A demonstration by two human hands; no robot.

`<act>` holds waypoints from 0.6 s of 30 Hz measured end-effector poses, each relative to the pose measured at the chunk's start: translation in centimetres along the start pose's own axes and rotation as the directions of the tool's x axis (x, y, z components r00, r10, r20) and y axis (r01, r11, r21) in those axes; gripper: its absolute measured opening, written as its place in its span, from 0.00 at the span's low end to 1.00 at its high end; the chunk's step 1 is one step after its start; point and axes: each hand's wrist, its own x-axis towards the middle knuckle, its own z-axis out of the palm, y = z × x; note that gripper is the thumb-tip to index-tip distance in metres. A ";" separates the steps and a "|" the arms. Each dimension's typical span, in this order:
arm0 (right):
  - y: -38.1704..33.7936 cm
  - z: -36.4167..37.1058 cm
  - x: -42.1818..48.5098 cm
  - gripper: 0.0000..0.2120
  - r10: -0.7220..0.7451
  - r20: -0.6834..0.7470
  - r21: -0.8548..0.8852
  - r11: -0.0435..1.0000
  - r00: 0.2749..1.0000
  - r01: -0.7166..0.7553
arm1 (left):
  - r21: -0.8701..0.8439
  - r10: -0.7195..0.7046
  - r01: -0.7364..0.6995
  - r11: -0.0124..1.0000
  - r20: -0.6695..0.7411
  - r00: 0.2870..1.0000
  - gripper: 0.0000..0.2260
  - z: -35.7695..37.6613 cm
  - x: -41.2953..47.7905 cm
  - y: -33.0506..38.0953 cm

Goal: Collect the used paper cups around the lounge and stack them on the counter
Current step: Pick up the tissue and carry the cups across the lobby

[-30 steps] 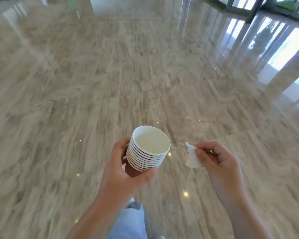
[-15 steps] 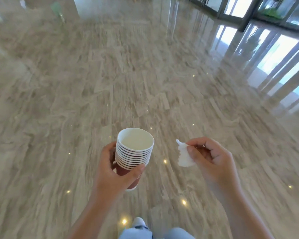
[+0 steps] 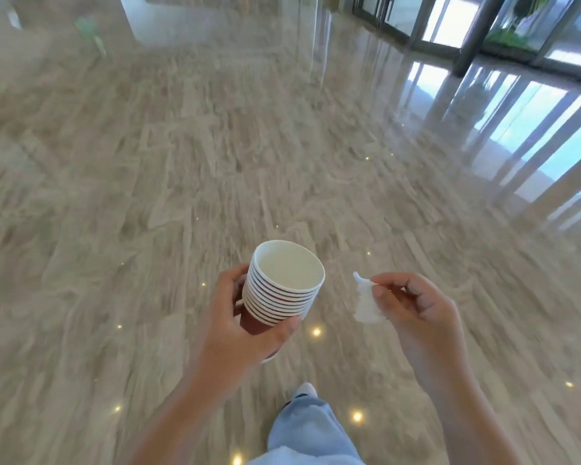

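Left hand (image 3: 239, 333) grips a stack of paper cups (image 3: 284, 283), thumb and fingers curled round its dark red lower wall. The stack is upright and held in the air, just below centre of view. Right hand (image 3: 416, 313), at 3 o'clock of the stack, pinches a crumpled white paper scrap (image 3: 366, 303) between thumb and forefinger, near the cups but apart. Polished marble floor (image 3: 182, 196) beneath. Light blue trouser leg (image 3: 309, 427) at 6 o'clock. Glass doors (image 3: 450, 21) at 1 o'clock.
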 end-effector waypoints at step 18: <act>0.8 13.1 41.7 0.13 0.032 0.060 -0.044 0.999 0.998 -0.030 | -0.070 -0.039 0.036 0.997 -0.044 0.998 0.30 1.8 42.3 -3.3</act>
